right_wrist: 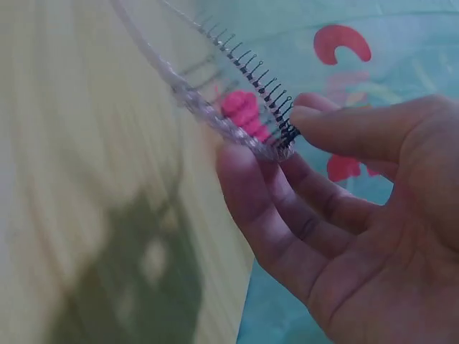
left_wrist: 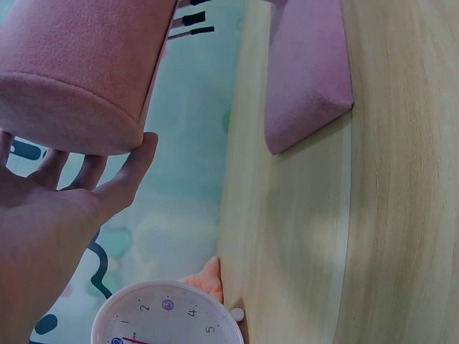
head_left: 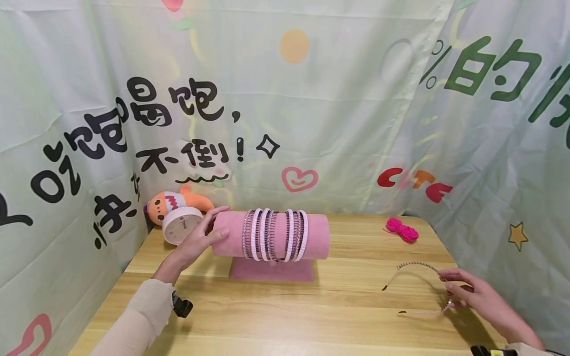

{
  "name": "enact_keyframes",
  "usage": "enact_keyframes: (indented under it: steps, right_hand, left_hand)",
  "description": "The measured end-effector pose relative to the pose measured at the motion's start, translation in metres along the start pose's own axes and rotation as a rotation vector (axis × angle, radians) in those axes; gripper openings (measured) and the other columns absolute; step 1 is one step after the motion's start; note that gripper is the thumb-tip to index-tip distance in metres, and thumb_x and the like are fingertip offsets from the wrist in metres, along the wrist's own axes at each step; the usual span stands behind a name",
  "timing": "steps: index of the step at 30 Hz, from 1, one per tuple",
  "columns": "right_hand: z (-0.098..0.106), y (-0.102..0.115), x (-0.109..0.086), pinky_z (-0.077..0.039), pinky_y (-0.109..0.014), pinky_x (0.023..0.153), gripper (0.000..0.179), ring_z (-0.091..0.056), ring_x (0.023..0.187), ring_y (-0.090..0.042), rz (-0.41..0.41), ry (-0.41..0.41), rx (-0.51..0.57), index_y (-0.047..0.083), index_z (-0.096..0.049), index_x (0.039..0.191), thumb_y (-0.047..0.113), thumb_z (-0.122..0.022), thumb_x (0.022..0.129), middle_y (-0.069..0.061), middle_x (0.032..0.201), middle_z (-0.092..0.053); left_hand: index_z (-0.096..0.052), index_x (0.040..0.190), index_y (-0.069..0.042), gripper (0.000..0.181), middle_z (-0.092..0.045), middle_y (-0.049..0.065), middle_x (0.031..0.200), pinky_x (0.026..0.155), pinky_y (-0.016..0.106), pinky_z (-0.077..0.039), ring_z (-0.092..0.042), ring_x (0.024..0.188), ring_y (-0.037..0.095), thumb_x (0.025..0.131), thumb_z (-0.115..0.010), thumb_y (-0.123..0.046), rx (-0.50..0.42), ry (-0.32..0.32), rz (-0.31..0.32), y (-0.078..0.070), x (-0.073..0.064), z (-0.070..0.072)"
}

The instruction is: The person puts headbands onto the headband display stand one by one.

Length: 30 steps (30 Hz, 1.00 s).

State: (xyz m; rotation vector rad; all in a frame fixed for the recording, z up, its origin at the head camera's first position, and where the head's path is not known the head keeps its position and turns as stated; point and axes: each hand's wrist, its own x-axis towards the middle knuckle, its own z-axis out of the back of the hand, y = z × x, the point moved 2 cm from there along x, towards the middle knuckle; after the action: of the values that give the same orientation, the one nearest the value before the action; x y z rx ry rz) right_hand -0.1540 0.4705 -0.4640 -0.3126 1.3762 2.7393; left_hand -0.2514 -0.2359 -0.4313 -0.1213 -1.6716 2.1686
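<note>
A pink velvety headband stand [head_left: 271, 235], a thick horizontal roll on a flat base [head_left: 271, 270], carries several white and dark toothed headbands [head_left: 266, 235]. My left hand [head_left: 200, 242] holds the roll's left end, fingers at the top and thumb on the front; in the left wrist view the fingers [left_wrist: 118, 183] spread around the end's rim. Over the table's right side, my right hand [head_left: 481, 296] pinches a thin headband [head_left: 416, 263] between thumb and fingers, its two tips pointing left. The right wrist view shows fine comb teeth along this headband [right_wrist: 247, 61].
A round white clock [head_left: 181, 225] and an orange plush toy [head_left: 162, 205] stand behind my left hand. A bright pink yarn bundle [head_left: 402, 230] lies at the back right of the wooden table [head_left: 356, 306]. Printed curtains [head_left: 347, 123] surround the table.
</note>
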Motion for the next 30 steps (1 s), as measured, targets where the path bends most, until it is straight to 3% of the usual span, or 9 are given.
enact_keyframes:
  steps: [5, 11, 17, 20, 24, 30]
  right_hand:
    - [-0.004, 0.013, 0.002, -0.063, -0.035, 0.08, 0.051, -0.066, 0.103, 0.0, 0.029, 0.043, 0.009, -0.007, -0.046, 0.154, 0.026, -0.055, 0.116, 0.013, 0.132, -0.062]
    - [-0.012, 0.021, 0.004, -0.066, -0.038, 0.081, 0.047, -0.065, 0.105, 0.003, 0.063, 0.064, 0.054, -0.006, -0.047, 0.152, 0.02, -0.057, 0.115, 0.025, 0.125, -0.06]
    - [-0.019, 0.029, 0.009, -0.066, -0.039, 0.082, 0.052, -0.069, 0.103, -0.004, 0.077, 0.028, 0.032, -0.009, -0.048, 0.152, 0.024, -0.061, 0.113, 0.009, 0.132, -0.062]
    - [-0.021, 0.032, 0.011, -0.066, -0.037, 0.082, 0.051, -0.07, 0.099, -0.009, 0.082, 0.02, 0.03, -0.009, -0.049, 0.151, 0.027, -0.057, 0.115, 0.016, 0.126, -0.065]
    - [-0.026, 0.036, 0.013, -0.066, -0.036, 0.08, 0.041, -0.07, 0.096, -0.013, 0.136, 0.029, 0.069, -0.007, -0.056, 0.144, 0.023, -0.053, 0.117, 0.027, 0.114, -0.065]
    - [-0.034, 0.04, 0.018, -0.067, -0.037, 0.077, 0.022, -0.071, 0.096, -0.01, 0.27, 0.09, 0.137, 0.005, -0.065, 0.134, 0.009, -0.052, 0.115, 0.023, 0.116, -0.067]
  left_hand:
    - [-0.031, 0.169, -0.019, 0.067, -0.037, 0.018, 0.168, 0.114, 0.017, -0.037, -0.036, 0.155, 0.038, 0.109, -0.062, -0.024, 0.003, -0.002, 0.004, 0.0, 0.0, 0.001]
    - [-0.031, 0.168, -0.02, 0.067, -0.038, 0.016, 0.168, 0.117, 0.023, -0.037, -0.036, 0.155, 0.037, 0.109, -0.062, -0.026, 0.016, -0.003, 0.013, 0.002, 0.001, 0.001]
    - [-0.031, 0.169, -0.019, 0.068, -0.037, 0.016, 0.169, 0.116, 0.02, -0.037, -0.035, 0.157, 0.037, 0.109, -0.062, -0.026, 0.011, -0.004, 0.012, 0.003, 0.002, 0.001]
    - [-0.03, 0.169, -0.019, 0.068, -0.037, 0.016, 0.169, 0.115, 0.021, -0.037, -0.035, 0.156, 0.037, 0.109, -0.063, -0.026, 0.006, -0.002, 0.015, 0.003, 0.002, 0.001]
    - [-0.03, 0.169, -0.018, 0.069, -0.038, 0.016, 0.168, 0.119, 0.029, -0.037, -0.036, 0.155, 0.037, 0.109, -0.063, -0.026, 0.007, -0.003, 0.017, 0.004, 0.002, 0.002]
    - [-0.028, 0.17, -0.016, 0.071, -0.039, 0.017, 0.167, 0.123, 0.048, -0.034, -0.037, 0.154, 0.038, 0.109, -0.063, -0.026, 0.009, -0.002, 0.014, 0.004, 0.002, 0.002]
